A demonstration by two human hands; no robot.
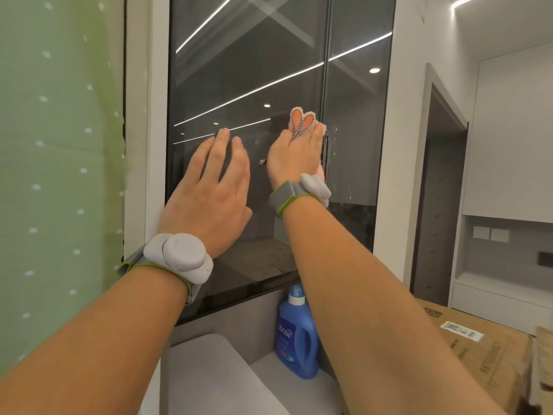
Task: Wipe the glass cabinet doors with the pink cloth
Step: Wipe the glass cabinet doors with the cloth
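Observation:
Two dark glass cabinet doors fill the upper middle: the left door (239, 70) and the narrower right door (356, 94), meeting at a vertical seam. My right hand (294, 158) presses the pink cloth (302, 119) flat on the glass next to that seam; the cloth's orange ear-shaped top and a pink edge stick out past my fingers. My left hand (214, 187) lies flat on the left door with fingers spread and holds nothing. Streaks and drops show on the right door beside the cloth.
A blue detergent bottle (296, 333) stands on a grey counter (206, 372) under the cabinet. A green dotted curtain (57, 163) hangs at left. A cardboard box (484, 345) sits at lower right, with a doorway (440, 190) and white shelving behind it.

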